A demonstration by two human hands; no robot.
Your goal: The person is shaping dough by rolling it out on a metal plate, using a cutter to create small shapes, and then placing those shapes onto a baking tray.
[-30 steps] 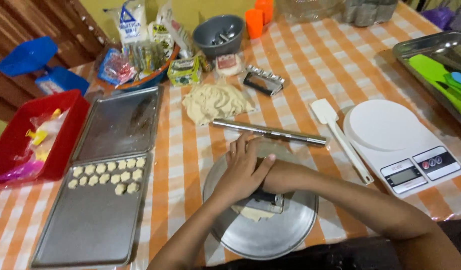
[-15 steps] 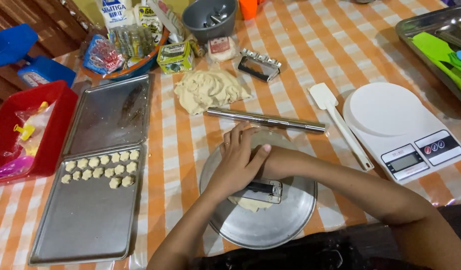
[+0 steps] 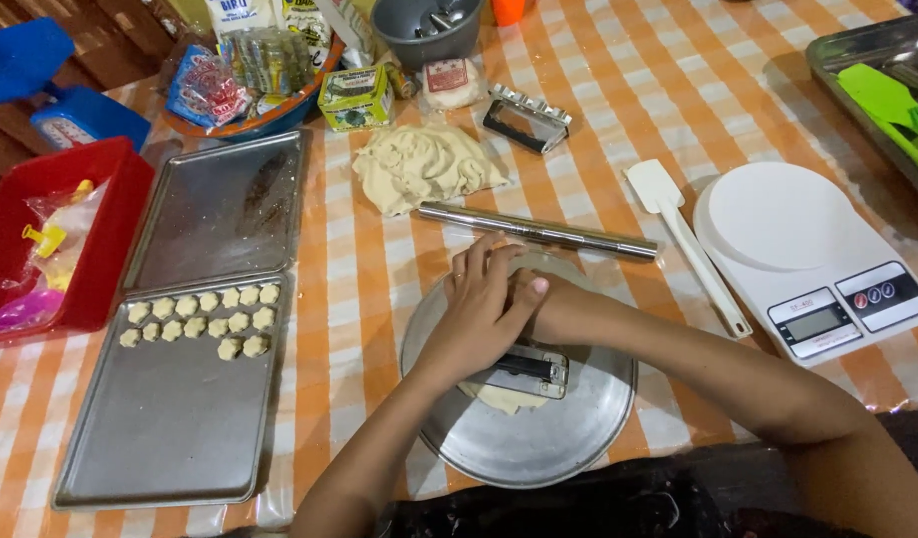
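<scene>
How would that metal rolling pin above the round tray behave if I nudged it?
The metal rolling pin is a smooth, straight cylinder lying flat on the checked tablecloth, so it would probably roll easily sideways. Its polished surface looks slippery. It seems rigid and likely heavy for its slim size.

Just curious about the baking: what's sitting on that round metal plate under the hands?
On the round metal plate lies a metal cutter over pale dough. The left hand covers the right hand and the rest of the dough.

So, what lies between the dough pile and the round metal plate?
In the head view, a steel rolling pin lies across between the dough pile and the round plate.
</scene>
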